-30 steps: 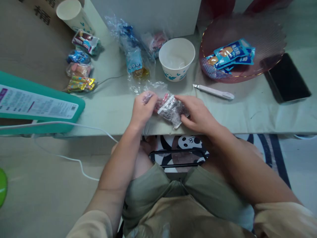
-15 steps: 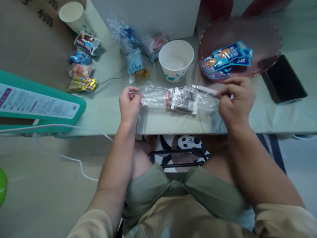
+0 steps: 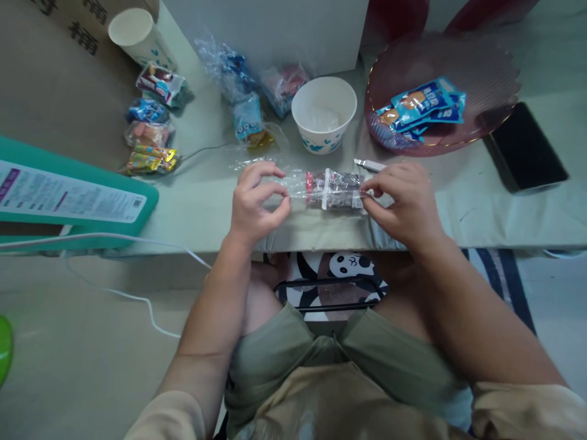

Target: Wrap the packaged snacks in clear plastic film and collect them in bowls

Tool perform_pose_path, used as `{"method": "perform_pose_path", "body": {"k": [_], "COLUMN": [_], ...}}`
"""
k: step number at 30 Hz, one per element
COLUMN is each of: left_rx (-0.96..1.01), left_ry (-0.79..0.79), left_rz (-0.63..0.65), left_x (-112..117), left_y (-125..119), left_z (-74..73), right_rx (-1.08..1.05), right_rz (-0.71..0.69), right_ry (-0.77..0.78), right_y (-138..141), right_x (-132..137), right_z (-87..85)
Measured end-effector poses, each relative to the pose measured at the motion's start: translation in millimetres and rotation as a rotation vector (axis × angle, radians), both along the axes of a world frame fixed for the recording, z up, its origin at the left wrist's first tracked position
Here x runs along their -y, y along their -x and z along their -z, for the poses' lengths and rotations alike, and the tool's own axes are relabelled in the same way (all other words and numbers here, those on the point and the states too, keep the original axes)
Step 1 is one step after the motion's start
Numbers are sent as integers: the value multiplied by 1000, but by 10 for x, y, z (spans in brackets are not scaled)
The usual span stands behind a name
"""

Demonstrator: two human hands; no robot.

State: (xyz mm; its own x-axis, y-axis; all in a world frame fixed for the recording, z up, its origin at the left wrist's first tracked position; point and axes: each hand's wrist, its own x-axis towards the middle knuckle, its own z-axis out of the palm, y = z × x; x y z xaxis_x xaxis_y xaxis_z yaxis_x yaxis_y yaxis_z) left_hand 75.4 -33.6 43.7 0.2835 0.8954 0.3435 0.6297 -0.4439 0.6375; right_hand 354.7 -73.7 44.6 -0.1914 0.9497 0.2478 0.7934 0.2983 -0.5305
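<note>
A clear plastic bag point(image 3: 298, 182) holding small dark-wrapped packets point(image 3: 342, 189) is stretched between my hands above the table edge. My left hand point(image 3: 257, 201) pinches the bag's loose left end between thumb and curled forefinger. At the opposite end, my right hand point(image 3: 406, 201) has thumb and forefinger closed on the plastic beside the packets. A slim white tool with a pointed tip, perhaps a craft knife point(image 3: 369, 165), sticks out from behind the right hand; its other end is hidden.
Behind the bag stands a white paper bowl point(image 3: 324, 110). A pink glass plate point(image 3: 490, 73) holds blue snack packets point(image 3: 422, 104), with a black phone point(image 3: 527, 150) beside it. Wrapped snacks point(image 3: 151, 134), a paper cup point(image 3: 132, 36) and a green container point(image 3: 147, 205) are at left.
Both hands have come closer together, the right one moving left to the packets' edge. The bag is less spread out, while the white tool's tip has stayed nearly in place.
</note>
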Motion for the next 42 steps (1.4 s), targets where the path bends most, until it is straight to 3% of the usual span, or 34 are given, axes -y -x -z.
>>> {"method": "perform_pose_path", "body": {"k": [3, 6, 8, 11, 13, 15, 18, 22, 25, 28, 30, 33, 37, 42], "left_rx": [18, 13, -22, -140, -255, -370, -409, -146, 245, 654, 828, 916, 906, 806], "left_ry": [81, 320, 426, 356, 339, 436, 612, 724, 725, 861, 938, 965, 954, 959], "left_rz": [105, 193, 112, -212, -384, -424, -307, -98, -27, 65, 119, 96, -4, 19], "left_x": [94, 143, 133, 73, 31, 13, 34, 87, 114, 134, 137, 116, 70, 40], "left_y": [29, 64, 101, 180, 228, 252, 230, 152, 71, -40, -110, -159, -148, -205], "left_z": [-95, -118, -99, -50, -28, -21, -26, -25, -13, -9, -27, -95, -165, -83], "right_rx": [-62, -7, 118, 260, 277, 261, 200, 109, 68, 53, 43, -36, -176, -125], "right_rz": [-232, -501, -445, -214, -144, -82, 16, 29, -45, -63, -37, -9, -78, -59], "right_ry": [182, 468, 466, 337, 293, 267, 228, 80, 37, 34, 38, 41, 28, 72], "right_y": [-7, 45, 101, 181, 223, 259, 312, 393, 454, 495, 494, 438, 346, 405], "right_x": [159, 248, 250, 208, 182, 171, 168, 142, 104, 69, 39, -33, -133, -158], "right_z": [-125, -122, -70, 6, 35, 58, 113, 207, 259, 292, 306, 316, 319, 323]}}
